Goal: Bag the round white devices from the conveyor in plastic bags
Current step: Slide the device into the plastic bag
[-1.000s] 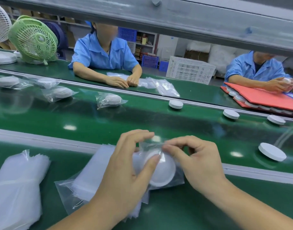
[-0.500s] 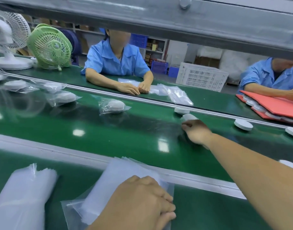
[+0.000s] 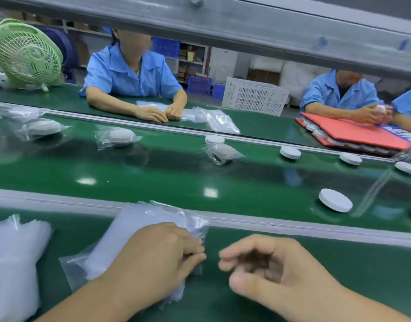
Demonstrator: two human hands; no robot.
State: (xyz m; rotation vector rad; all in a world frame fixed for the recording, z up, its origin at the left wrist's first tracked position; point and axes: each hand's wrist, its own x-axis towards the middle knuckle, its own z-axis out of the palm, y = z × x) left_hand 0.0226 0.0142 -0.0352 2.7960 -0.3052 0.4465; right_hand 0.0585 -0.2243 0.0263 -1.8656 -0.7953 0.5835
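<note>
Bagged device (image 3: 223, 151) now lies on belt (image 3: 176, 180); right hand (image 3: 276, 270) is back, fingers (image 3: 234, 252) loose, empty; left hand (image 3: 158, 254) pinches bags (image 3: 130, 224). We judge next cycle starts.

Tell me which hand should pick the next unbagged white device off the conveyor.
Right. The right hand is empty, fingers loosely curled, and lies on the same side as the nearest bare white device on the conveyor. The left hand is busy gripping the stack of plastic bags.
</note>
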